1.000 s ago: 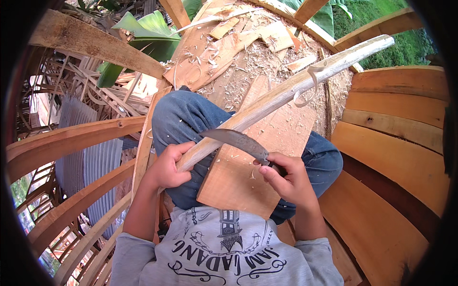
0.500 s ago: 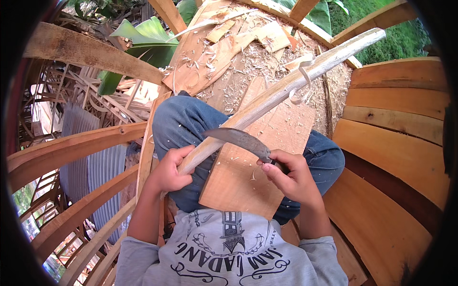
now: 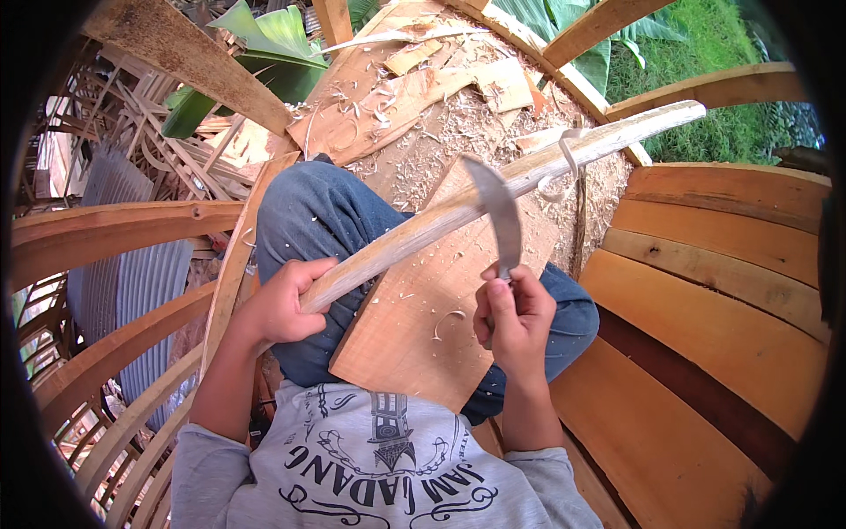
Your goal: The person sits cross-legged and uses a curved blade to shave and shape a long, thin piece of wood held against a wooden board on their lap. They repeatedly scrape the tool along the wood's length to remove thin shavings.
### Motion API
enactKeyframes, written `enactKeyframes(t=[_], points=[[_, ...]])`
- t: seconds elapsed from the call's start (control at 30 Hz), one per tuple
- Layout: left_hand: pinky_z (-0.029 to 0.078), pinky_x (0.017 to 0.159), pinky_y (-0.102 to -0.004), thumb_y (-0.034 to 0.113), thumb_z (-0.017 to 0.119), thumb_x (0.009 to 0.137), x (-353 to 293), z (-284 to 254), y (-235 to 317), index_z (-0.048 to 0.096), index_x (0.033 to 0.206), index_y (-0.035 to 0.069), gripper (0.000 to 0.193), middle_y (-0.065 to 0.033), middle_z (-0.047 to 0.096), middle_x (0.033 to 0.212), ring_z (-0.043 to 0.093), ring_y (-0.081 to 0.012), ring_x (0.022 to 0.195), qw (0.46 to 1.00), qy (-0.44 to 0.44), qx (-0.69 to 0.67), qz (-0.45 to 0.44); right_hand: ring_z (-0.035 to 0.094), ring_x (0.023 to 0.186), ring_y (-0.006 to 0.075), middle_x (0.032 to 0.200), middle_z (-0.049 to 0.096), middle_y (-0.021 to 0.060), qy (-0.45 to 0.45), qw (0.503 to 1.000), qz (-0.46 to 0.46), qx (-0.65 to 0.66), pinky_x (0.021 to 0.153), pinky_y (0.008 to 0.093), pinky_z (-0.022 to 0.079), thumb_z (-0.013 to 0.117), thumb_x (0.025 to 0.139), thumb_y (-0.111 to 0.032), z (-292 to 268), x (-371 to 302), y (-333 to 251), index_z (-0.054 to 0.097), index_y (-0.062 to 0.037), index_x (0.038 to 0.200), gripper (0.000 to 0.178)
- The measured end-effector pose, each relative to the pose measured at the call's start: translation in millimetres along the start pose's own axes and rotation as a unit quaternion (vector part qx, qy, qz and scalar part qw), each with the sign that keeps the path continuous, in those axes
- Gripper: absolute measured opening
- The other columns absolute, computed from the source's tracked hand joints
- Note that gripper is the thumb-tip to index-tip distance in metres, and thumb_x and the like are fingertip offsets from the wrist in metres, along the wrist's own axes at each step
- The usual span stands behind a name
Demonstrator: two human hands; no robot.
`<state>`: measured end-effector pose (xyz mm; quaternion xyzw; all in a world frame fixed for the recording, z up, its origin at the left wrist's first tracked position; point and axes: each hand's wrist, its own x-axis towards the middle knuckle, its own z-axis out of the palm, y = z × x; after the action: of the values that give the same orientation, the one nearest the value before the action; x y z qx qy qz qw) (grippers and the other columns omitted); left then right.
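My left hand (image 3: 293,302) is wrapped round the near end of a long, pale wooden pole (image 3: 397,243). The pole slants up to the far right over my lap, with a curled shaving clinging to its upper part. In my closed right hand (image 3: 515,319) is the handle of a curved knife (image 3: 504,220); the fingers hide most of that handle. Its blade points away from me and overlaps the middle of the pole; whether it touches the wood I cannot tell. Beneath the pole, a flat wooden board (image 3: 401,344) rests across my legs.
Wood shavings (image 3: 423,132) and offcuts (image 3: 502,85) cover the planks ahead. Slatted timber sides enclose me, with a plank wall (image 3: 696,273) on the right and beams (image 3: 132,231) on the left. Corrugated sheets (image 3: 154,291) and scrap wood lie beyond the left rails. Banana leaves (image 3: 273,57) hang at the far left.
The knife has swung from pointing left near the pole's lower part to pointing away, farther up the pole. My right hand has turned upright. The whole view has shifted slightly.
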<state>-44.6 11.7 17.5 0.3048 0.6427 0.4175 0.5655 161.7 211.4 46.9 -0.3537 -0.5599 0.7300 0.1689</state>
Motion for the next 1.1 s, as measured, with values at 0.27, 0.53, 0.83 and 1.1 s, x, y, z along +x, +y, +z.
enactKeyframes(t=[0.27,0.53,0.83,1.1], points=[[0.034,0.053,-0.0234,0.002,0.053,0.059,-2.5,-2.4,1.6,0.052,0.085,0.0,0.026,0.0026,0.043,0.063,0.04,-0.0055,0.06,1.0,-0.008,-0.019,0.005,0.045,0.044,0.0055,0.061,0.049,0.0011,0.009,0.998,0.017,0.057,0.038,0.0191,0.033,0.051,0.095,-0.008,-2.5,1.0,-3.6,0.058,0.0011,0.092,0.012],[0.034,0.054,-0.0248,0.002,0.055,0.061,0.7,-6.8,5.9,0.049,0.085,0.0,0.024,0.001,0.042,0.064,0.038,-0.005,0.063,0.999,-0.037,-0.026,0.03,0.041,0.042,0.0063,0.057,0.049,0.0032,0.057,0.996,-0.017,0.068,0.036,0.0203,0.034,0.051,0.097,-0.014,-2.2,1.3,-4.8,0.058,0.0024,0.093,0.018],[0.034,0.053,-0.0243,0.002,0.055,0.059,-0.1,-10.0,6.1,0.05,0.083,0.001,0.024,0.0011,0.045,0.064,0.04,-0.0054,0.062,0.998,-0.035,-0.019,0.042,0.04,0.038,0.0072,0.063,0.051,0.0051,-0.051,0.998,-0.008,-0.032,0.033,0.0211,0.032,0.049,0.097,-0.015,0.6,-4.8,-2.1,0.052,-0.0001,0.092,0.016],[0.035,0.055,-0.0257,0.002,0.056,0.06,-2.9,-7.9,5.9,0.048,0.082,0.0,0.024,-0.0012,0.043,0.064,0.039,-0.0061,0.064,0.999,-0.032,-0.023,0.025,0.046,0.051,0.0049,0.065,0.053,0.0027,-0.101,0.994,0.025,-0.041,0.042,0.0196,0.034,0.053,0.095,-0.01,-6.0,-3.1,-13.0,0.058,0.0019,0.095,0.013]])
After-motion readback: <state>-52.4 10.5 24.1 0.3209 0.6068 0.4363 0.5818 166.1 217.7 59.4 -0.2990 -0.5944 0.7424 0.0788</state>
